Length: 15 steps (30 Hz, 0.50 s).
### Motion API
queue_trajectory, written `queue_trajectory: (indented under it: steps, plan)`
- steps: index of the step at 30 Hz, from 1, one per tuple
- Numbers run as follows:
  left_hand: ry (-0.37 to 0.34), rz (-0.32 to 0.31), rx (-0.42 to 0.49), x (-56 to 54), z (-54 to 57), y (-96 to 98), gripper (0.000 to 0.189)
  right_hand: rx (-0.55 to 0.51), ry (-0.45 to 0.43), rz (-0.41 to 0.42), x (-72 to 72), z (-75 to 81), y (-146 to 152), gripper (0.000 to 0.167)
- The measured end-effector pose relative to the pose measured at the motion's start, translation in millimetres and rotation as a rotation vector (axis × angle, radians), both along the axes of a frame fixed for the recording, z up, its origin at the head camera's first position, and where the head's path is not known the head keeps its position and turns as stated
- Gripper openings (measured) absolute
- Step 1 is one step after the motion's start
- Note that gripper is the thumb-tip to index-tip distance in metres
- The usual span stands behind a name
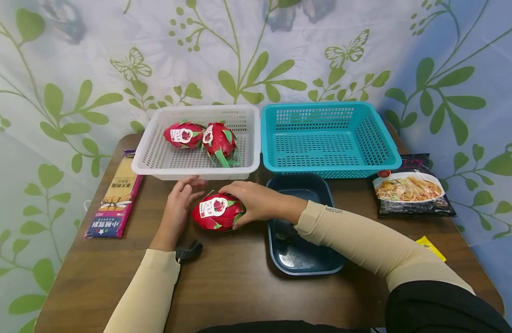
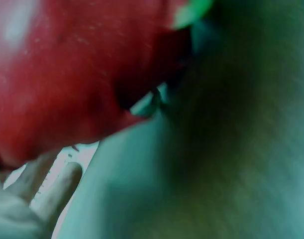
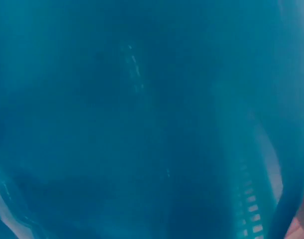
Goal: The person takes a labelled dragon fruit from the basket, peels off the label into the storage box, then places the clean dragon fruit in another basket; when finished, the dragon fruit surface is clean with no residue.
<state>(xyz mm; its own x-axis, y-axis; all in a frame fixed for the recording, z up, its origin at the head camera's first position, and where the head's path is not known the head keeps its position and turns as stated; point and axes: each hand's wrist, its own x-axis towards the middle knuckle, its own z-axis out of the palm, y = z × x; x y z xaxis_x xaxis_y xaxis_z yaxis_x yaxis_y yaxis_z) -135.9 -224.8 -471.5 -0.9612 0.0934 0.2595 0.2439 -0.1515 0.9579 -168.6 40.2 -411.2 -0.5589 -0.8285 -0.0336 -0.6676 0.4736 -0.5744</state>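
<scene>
My right hand point(image 1: 256, 202) grips the right end of a red dragon fruit point(image 1: 219, 212) with a white label, its fingers over the top and the thumb at the near side. Just left of the fruit is my left hand point(image 1: 181, 203), with loosely bent fingers; whether it touches the fruit I cannot tell. In the left wrist view the dragon fruit point(image 2: 67, 74) looms large, with fingers point(image 2: 62, 191) below it. Two more dragon fruits point(image 1: 184, 134) point(image 1: 220, 140) lie in the white basket point(image 1: 156, 159). The right wrist view is filled by the blue basin point(image 3: 142, 124).
A dark blue basin point(image 1: 305, 263) stands under my right forearm. Behind it is a turquoise basket point(image 1: 322, 138). A noodle packet point(image 1: 107, 199) lies at left, a black food bag point(image 1: 410, 187) and a yellow packet point(image 1: 431, 248) at right, all on the wooden table point(image 1: 231, 286).
</scene>
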Motion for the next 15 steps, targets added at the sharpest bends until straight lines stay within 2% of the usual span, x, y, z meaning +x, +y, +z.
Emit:
queue_trajectory:
  steps: [3, 6, 8, 10, 15]
  plan:
    - [0.056, -0.16, -0.193, 10.0, -3.8, -6.0, 0.064, 0.026, -0.041, 0.01, -1.2, 2.3, 0, 0.097]
    - [0.053, -0.263, -0.338, 16.8, -4.8, -7.1, 0.09, 0.039, -0.09, 0.027, -3.4, 7.9, 2, 0.103]
    - [0.033, -0.28, -0.411, 19.4, -3.5, -5.4, 0.097, 0.029, -0.099, 0.036, -4.3, 12.4, 4, 0.102]
    - [0.023, -0.266, -0.443, 20.7, -2.1, -3.8, 0.097, -0.015, -0.089, 0.04, -3.6, 16.1, 4, 0.095]
    - [0.029, -0.217, -0.432, 21.4, -1.9, -2.0, 0.095, -0.151, 0.077, 0.033, 6.0, 20.4, 0, 0.059]
